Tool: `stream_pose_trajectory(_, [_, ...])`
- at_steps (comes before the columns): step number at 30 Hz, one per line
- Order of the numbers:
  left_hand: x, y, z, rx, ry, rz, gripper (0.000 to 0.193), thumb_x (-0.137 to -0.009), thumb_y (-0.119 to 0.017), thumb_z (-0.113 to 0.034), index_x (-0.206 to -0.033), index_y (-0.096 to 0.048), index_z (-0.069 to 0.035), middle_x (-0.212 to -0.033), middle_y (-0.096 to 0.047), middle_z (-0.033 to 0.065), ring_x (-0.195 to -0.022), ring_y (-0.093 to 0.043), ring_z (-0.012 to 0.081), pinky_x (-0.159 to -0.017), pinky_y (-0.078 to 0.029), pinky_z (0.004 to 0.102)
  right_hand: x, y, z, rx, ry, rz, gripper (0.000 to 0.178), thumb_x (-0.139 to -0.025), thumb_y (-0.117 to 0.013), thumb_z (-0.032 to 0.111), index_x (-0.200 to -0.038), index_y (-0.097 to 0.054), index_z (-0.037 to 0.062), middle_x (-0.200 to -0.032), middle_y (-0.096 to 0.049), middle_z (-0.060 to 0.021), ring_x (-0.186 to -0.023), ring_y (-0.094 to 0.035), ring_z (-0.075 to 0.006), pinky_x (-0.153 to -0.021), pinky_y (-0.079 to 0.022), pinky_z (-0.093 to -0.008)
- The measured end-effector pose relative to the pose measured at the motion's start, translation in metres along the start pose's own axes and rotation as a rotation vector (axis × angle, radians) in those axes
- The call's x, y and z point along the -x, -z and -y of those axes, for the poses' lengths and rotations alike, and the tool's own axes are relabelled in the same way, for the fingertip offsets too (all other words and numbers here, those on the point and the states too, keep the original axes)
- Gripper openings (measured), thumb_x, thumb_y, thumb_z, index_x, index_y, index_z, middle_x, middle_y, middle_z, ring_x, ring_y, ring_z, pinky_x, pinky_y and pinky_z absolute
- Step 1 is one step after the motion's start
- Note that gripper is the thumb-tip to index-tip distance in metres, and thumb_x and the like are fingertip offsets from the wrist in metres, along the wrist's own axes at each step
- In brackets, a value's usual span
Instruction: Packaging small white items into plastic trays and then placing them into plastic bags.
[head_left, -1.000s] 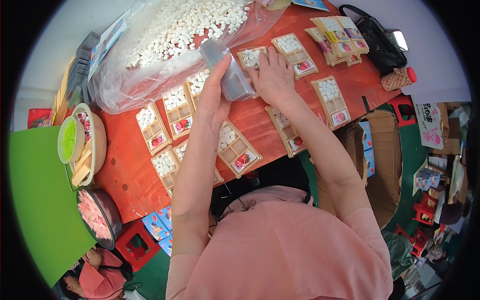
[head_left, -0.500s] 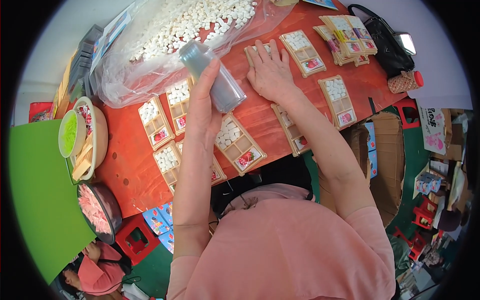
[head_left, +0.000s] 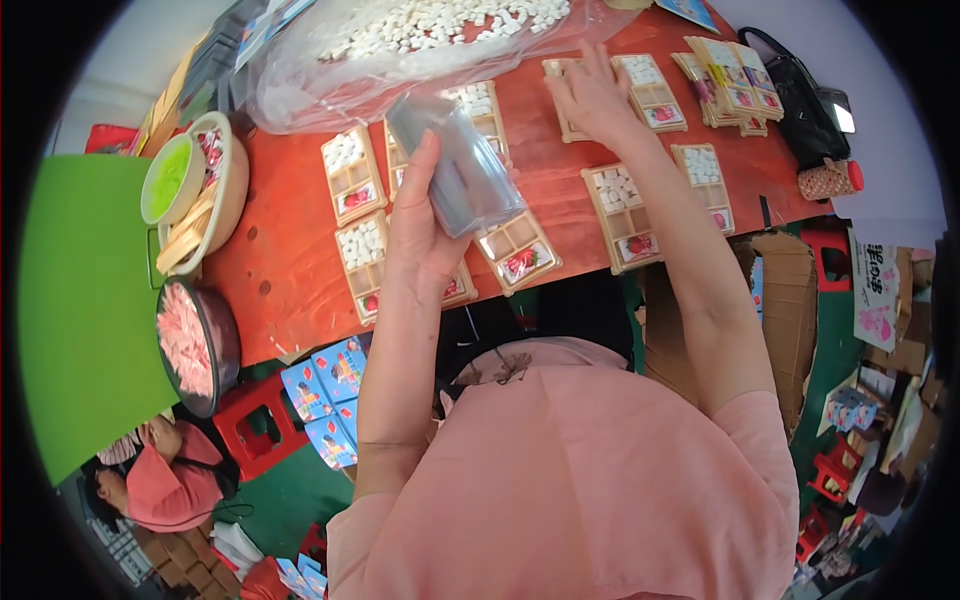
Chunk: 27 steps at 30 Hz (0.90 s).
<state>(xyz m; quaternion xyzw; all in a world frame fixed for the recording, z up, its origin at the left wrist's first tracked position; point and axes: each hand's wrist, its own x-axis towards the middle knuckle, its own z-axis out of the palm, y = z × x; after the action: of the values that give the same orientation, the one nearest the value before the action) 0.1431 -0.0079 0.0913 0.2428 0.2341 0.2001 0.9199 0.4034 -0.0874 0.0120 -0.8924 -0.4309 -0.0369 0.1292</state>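
Note:
My left hand (head_left: 425, 225) is closed round a stack of clear plastic covers (head_left: 462, 165), held tilted above the table. My right hand (head_left: 598, 105) is open, its blurred fingers spread at the right side of a beige compartment tray (head_left: 568, 128); whether they touch it I cannot tell. Beside that hand lies another tray (head_left: 660, 98) with white marshmallow-like pieces and a strawberry-picture packet. Similar filled trays (head_left: 355, 175) lie left of and beneath my left hand, partly hidden by it. Below my right hand is one more tray (head_left: 625, 222).
A plastic bag (head_left: 300, 90) with loose white pieces (head_left: 430, 25) spreads across the far side. Stacked filled trays (head_left: 735, 85), a black handbag (head_left: 800, 110) and a red-lidded jar (head_left: 830, 180) stand right. Left are a basin (head_left: 238, 170) and a dark bowl of pink pieces (head_left: 188, 340).
My right hand has come up from lying flat over the far tray to its right side. My left hand still holds the covers. The whole view has shifted.

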Motion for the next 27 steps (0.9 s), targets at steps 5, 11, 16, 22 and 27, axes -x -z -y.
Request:
stream_pose_trajectory(5, [0.02,0.015,-0.008,-0.138,-0.022,-0.042,0.055,-0.095,-0.065,-0.047,-0.134,-0.052,-0.01,-0.116,-0.065,0.0118,-0.103,-0.067,0.0265,-0.092,-0.055,0.0486,0.038,0.047,0.063,-1.212,0.171,0.183,0.032,-0.095,-0.067,0.029,-0.114,-0.062,0.0043,-0.107,-0.062,-0.0065,-0.084,-0.064,-0.0128,-0.059,-0.051,-0.0227])
stream_pose_trajectory(11, [0.03,0.023,-0.008,-0.187,-0.064,-0.03,0.051,-0.093,-0.069,-0.044,-0.126,-0.055,-0.007,-0.112,-0.066,0.0101,-0.096,-0.069,0.0198,-0.082,-0.058,0.0389,0.071,0.068,0.106,-1.576,-0.07,0.756,0.027,-0.095,-0.068,0.026,-0.106,-0.065,0.0025,-0.093,-0.065,-0.0052,-0.081,-0.063,-0.0124,-0.064,-0.049,-0.0271])
stream_pose_trajectory(16, [0.04,0.027,-0.016,-0.127,-0.151,-0.095,0.05,-0.093,-0.069,-0.041,-0.126,-0.053,-0.007,-0.106,-0.065,0.009,-0.097,-0.068,0.0196,-0.083,-0.058,0.0394,0.043,0.012,0.122,-0.57,0.077,-0.031,0.044,-0.091,-0.068,0.037,-0.115,-0.064,0.0007,-0.116,-0.063,-0.0161,-0.108,-0.06,-0.0273,-0.092,-0.048,-0.0427])
stream_pose_trajectory(22, [0.046,0.033,-0.012,-0.144,-0.126,-0.123,0.048,-0.094,-0.068,-0.04,-0.128,-0.053,-0.01,-0.11,-0.063,0.0058,-0.101,-0.065,0.018,-0.088,-0.056,0.0397,0.021,-0.009,0.147,-0.192,0.062,0.125,0.076,-0.086,-0.066,0.05,-0.141,-0.047,0.0017,-0.151,-0.038,-0.0202,-0.139,-0.036,-0.0374,-0.113,-0.027,-0.0532])
stream_pose_trajectory(27, [0.049,0.039,-0.015,-0.119,-0.16,-0.177,0.05,-0.092,-0.069,-0.041,-0.127,-0.054,-0.009,-0.108,-0.063,0.0065,-0.099,-0.065,0.0183,-0.087,-0.056,0.0396,0.02,-0.015,0.122,-0.13,0.113,0.094,0.075,-0.087,-0.06,0.046,-0.144,-0.043,0.0015,-0.155,-0.034,-0.0197,-0.142,-0.034,-0.0355,-0.113,-0.026,-0.0535])
